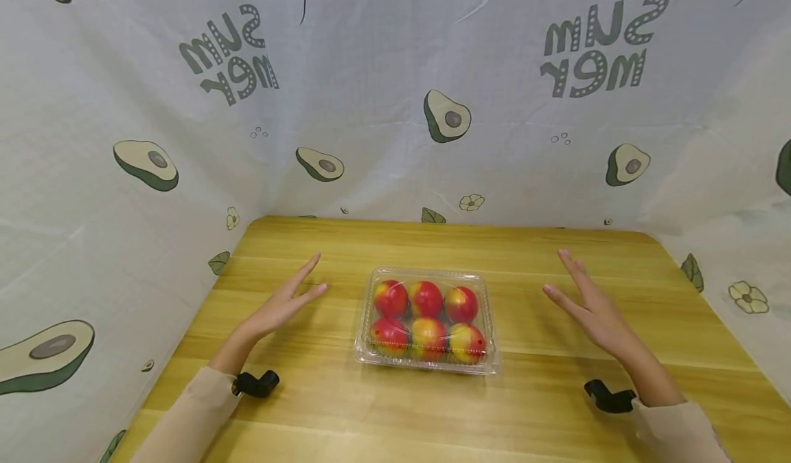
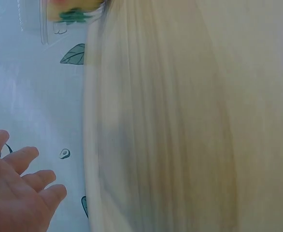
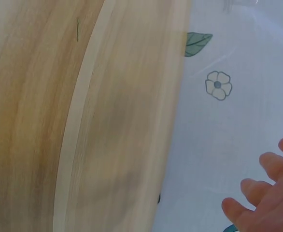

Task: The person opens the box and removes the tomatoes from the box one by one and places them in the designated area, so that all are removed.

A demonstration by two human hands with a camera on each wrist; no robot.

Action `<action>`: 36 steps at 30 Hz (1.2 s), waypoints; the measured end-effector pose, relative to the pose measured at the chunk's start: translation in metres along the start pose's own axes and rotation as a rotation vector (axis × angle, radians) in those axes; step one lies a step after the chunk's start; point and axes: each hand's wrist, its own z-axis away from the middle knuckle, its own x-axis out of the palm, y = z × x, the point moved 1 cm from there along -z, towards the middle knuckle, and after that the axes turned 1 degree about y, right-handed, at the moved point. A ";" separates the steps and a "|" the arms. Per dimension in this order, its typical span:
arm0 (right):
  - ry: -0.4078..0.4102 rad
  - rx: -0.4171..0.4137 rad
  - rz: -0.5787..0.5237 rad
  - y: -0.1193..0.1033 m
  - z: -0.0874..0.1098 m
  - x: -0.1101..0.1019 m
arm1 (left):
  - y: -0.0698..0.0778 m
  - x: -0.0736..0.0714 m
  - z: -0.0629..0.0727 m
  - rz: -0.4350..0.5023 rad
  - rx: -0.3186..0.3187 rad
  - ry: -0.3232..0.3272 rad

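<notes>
A clear plastic clamshell box [image 1: 426,369] lies on the wooden table, its lid down over several round red-and-yellow fruits [image 1: 461,304] in two rows. To the left of the box my left hand [image 1: 278,310] hovers above the tabletop, fingers straight and spread, holding nothing. On the other side my right hand [image 1: 593,312] is held up in the same way, thumb apart from the fingers, also with nothing in it. Both hands are well apart from the box. Each wrist view shows its hand's extended fingertips; a corner of the box with fruit appears at the top of the left one.
The light wooden table [image 1: 296,422] ends at a back edge against a white cloth [image 1: 383,161] printed with avocados, which also hangs along both sides. A black wrist camera [image 1: 256,384] sits on the left wrist and another wrist camera [image 1: 608,398] on the right.
</notes>
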 end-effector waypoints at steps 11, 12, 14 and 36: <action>-0.001 -0.083 -0.039 -0.008 0.002 0.013 | 0.009 0.016 0.009 0.036 0.057 -0.043; -0.003 -0.090 -0.044 -0.009 0.002 0.015 | 0.010 0.017 0.010 0.048 0.064 -0.051; -0.009 -0.102 -0.050 -0.011 0.003 0.018 | 0.011 0.020 0.010 0.061 0.080 -0.064; -0.014 -0.185 -0.092 -0.023 0.008 0.040 | 0.016 0.055 0.017 0.242 0.056 -0.116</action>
